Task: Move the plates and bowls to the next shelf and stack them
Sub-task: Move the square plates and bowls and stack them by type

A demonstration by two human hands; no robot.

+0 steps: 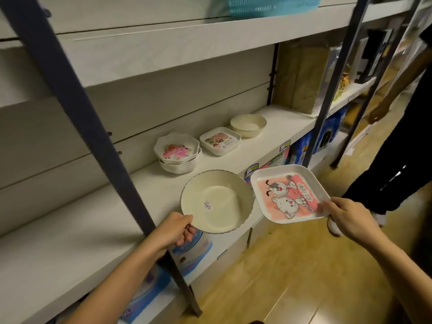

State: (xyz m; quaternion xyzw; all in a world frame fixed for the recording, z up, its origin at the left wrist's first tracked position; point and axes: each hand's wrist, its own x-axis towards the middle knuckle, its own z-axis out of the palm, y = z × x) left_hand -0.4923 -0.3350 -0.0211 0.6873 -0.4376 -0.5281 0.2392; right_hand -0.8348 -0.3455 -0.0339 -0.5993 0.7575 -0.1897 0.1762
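Note:
My left hand (176, 229) grips the near rim of a cream round bowl (217, 201) with a price sticker inside, held just in front of the white shelf (93, 228). My right hand (346, 216) pinches the near corner of a square pink cartoon plate (288, 192), held in the air over the floor. On the shelf behind stand a stack of flower-print scalloped plates (177, 152), a stack of small square cartoon plates (219, 141) and stacked cream bowls (248, 124).
A dark blue upright post (98, 127) crosses in front of the shelf at the left. A second post (327, 90) bounds the bay at the right. Boxes sit below the shelf. Another person (397, 160) in dark trousers stands at the right on the wooden floor.

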